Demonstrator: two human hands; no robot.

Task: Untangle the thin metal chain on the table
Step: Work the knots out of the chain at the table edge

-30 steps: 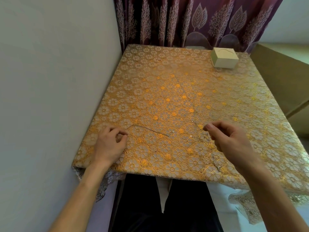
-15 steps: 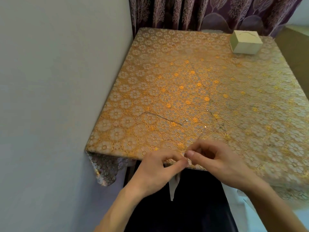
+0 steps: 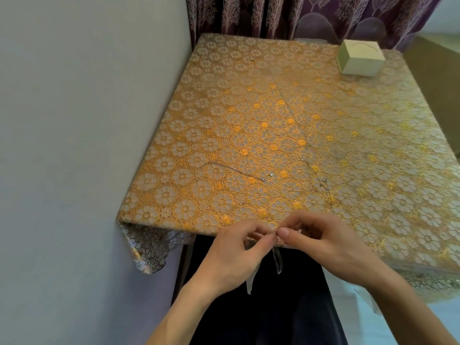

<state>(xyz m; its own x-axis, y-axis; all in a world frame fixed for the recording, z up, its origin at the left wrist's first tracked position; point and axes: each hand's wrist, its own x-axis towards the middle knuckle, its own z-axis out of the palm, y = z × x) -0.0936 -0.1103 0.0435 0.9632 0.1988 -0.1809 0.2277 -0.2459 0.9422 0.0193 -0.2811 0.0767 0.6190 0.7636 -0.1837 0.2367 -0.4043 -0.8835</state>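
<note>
A thin silver chain [image 3: 234,170] lies on the gold flowered tablecloth [image 3: 273,125], running from a bend at the left to a small clasp near the middle. A second strand [image 3: 321,181] runs down the cloth on the right toward my hands. My left hand [image 3: 239,252] and my right hand [image 3: 321,240] meet at the table's near edge, fingertips together. Both pinch something small and shiny there, seemingly the chain's end; the fingers hide most of it.
A small cream box [image 3: 361,58] stands at the far right corner of the table. A grey wall [image 3: 74,145] runs close along the left side, and a purple curtain [image 3: 298,16] hangs behind. My dark-clothed lap lies below the near edge.
My hands came off the cloth, left from the chain's bend, right from the right strand, and met at the near edge. Since half a second ago they have barely moved.
</note>
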